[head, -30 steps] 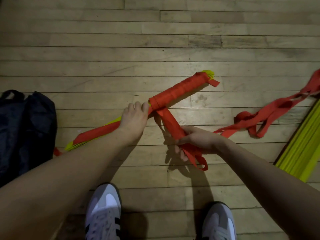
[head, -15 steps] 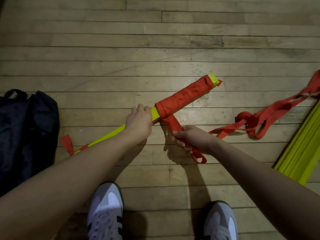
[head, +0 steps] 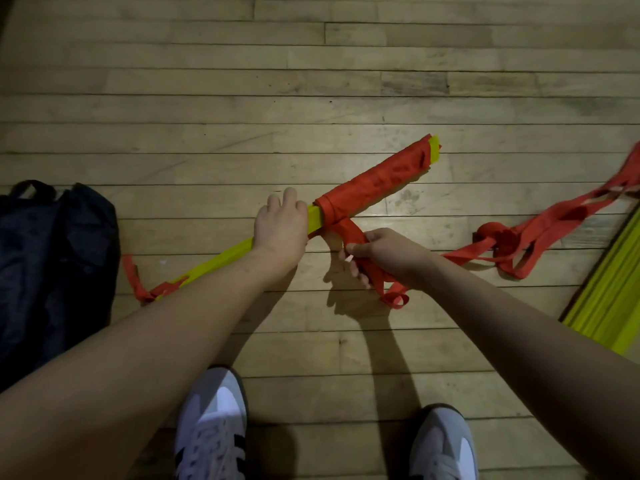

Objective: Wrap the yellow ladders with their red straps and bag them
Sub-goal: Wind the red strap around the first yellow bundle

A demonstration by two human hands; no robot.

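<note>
Above the wooden floor (head: 346,81), the left hand (head: 278,233) is gripping the yellow ladder bundle (head: 221,263); right hand (head: 384,258) fingers are clamping its red strap (head: 349,232), mid-wrap. Next likely calls for another taut turn.

Yellow ladder bundle (head: 221,265), red strap (head: 374,181); dark navy bag (head: 52,271); white-grey shoes (head: 211,427), black stripes; tan plank floor (head: 311,64).

Bag (head: 52,271) far left on floor (head: 311,81) — held ladder (head: 221,263) centre, second ladder (head: 613,306) probably flat, far right.
</note>
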